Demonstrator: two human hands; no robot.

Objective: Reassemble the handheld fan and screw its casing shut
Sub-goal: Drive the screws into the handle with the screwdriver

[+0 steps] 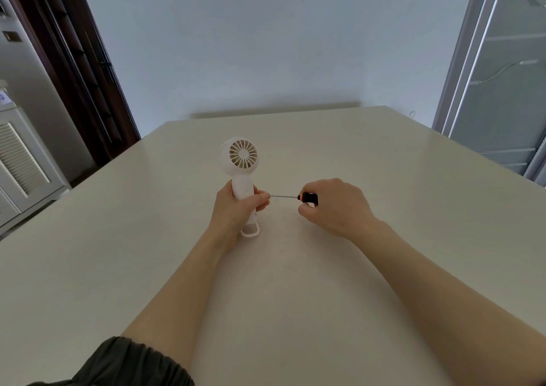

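Spreading across the lower view: a pale cream table, its far edge running just below a plain grey-white wall. Standing at the far left, beside the wall: a dark brown door frame, slanting down toward the table's left corner. Sitting lower left, past the table edge: a white cabinet with a louvred panel. Rising at the right: a frosted glass panel in a pale metal frame. Bunching at the bottom left edge: a gathered dark grey sleeve.
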